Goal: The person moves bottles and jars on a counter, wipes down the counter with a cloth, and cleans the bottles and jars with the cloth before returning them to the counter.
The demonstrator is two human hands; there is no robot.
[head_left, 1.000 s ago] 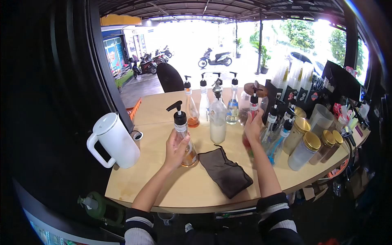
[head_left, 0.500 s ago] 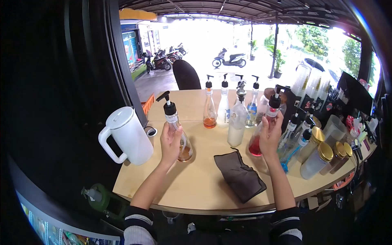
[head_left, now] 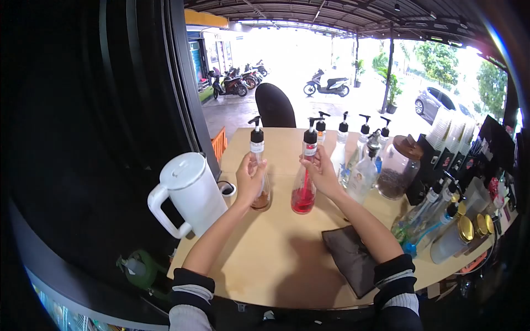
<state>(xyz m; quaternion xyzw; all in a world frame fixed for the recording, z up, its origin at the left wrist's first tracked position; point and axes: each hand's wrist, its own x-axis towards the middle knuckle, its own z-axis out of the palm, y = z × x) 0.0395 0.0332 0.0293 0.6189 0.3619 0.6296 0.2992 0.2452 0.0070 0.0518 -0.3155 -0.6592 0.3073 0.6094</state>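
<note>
My left hand (head_left: 250,177) is wrapped round the neck of a clear pump bottle (head_left: 261,201) with a little brown liquid at its bottom. In my right hand (head_left: 323,170) is a second pump bottle (head_left: 303,202), holding red liquid, upright over the wooden table (head_left: 265,265). Both have black pump heads and white labels. Behind the right hand stand several more pump bottles (head_left: 341,144), and a clear one with a grey metal-looking spout (head_left: 363,175) is just right of it. A dark folded cloth (head_left: 349,259) lies partly under my right forearm.
A white lidded pitcher (head_left: 193,193) stands at the left, beside a small cup (head_left: 226,188). At the right are a brown-lidded jar (head_left: 395,175), stacked plastic cups (head_left: 446,132), more pump bottles (head_left: 425,212) and gold-lidded containers (head_left: 448,245). A dark chair back (head_left: 275,106) rises beyond the table.
The red-liquid bottle has moved left in my right hand, close to the brown-liquid one. My left hand's bottle has shifted farther back. The view has turned slightly left.
</note>
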